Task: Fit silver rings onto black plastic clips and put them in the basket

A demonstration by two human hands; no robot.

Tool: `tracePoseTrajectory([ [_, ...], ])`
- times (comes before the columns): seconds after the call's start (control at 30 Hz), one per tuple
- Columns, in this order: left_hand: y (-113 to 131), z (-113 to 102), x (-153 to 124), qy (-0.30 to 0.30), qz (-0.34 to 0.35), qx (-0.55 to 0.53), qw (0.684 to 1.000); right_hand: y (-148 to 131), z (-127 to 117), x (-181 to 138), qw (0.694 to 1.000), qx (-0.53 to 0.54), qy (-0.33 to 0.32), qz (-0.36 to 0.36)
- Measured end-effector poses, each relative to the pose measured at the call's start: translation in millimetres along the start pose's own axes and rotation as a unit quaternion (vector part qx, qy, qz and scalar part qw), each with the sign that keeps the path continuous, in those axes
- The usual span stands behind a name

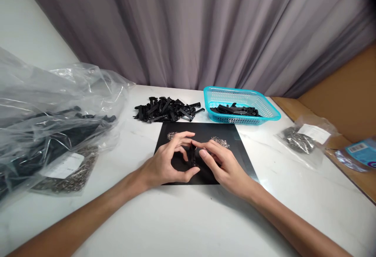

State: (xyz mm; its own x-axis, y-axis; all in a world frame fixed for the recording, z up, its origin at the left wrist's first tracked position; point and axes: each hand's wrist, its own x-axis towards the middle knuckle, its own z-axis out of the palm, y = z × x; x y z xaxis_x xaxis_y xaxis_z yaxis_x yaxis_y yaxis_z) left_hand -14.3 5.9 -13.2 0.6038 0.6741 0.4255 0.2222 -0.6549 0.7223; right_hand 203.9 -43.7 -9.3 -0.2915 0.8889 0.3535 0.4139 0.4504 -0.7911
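Observation:
A slim black plastic part point(193, 156) stands on end between my hands, over the black mat point(205, 131). My left hand point(169, 161) grips it lengthwise, the thumb at its near end and a fingertip toward its far end. From the other side my right hand point(221, 163) closes in, its index fingertip against the far end and its thumb beside the part. Whether a small metal piece sits under that fingertip cannot be made out. Beyond my hands, two small piles of tiny metal pieces lie on the mat, a left pile point(171, 135) and a right pile point(220, 142).
A heap of black plastic parts point(167, 110) lies behind the mat. Right of it stands a blue basket point(272, 112) holding similar parts. Large clear bags point(88, 80) and a bag of metal pieces point(73, 176) fill the left; another labelled bag point(299, 139) lies right, near a blue packet point(360, 153).

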Motion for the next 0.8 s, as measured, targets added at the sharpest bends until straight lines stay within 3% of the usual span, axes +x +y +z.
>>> tracePoseTrajectory([
  [0.23,-2.1,-1.2,-0.4,0.009,0.004,0.02,1.0,-10.7,4.6,-0.1,0.988,0.124,-0.036,0.08],
  [0.5,-2.5,2.7,-3.7,0.063,0.06,0.049,0.995,-5.4,8.6,3.3,0.936,0.31,-0.056,0.16],
  [0.6,0.1,0.6,-4.3,0.038,0.019,0.062,0.997,-2.3,9.6,5.8,0.919,0.348,-0.066,0.174],
  [0.7,5.2,-5.3,-1.3,0.012,-0.044,0.107,0.993,2.7,8.6,8.3,0.936,0.312,-0.015,0.161],
  [0.8,6.3,-15.3,4.6,0.023,-0.065,0.19,0.979,12.7,-3.6,12.5,0.977,0.151,0.095,0.115],
])
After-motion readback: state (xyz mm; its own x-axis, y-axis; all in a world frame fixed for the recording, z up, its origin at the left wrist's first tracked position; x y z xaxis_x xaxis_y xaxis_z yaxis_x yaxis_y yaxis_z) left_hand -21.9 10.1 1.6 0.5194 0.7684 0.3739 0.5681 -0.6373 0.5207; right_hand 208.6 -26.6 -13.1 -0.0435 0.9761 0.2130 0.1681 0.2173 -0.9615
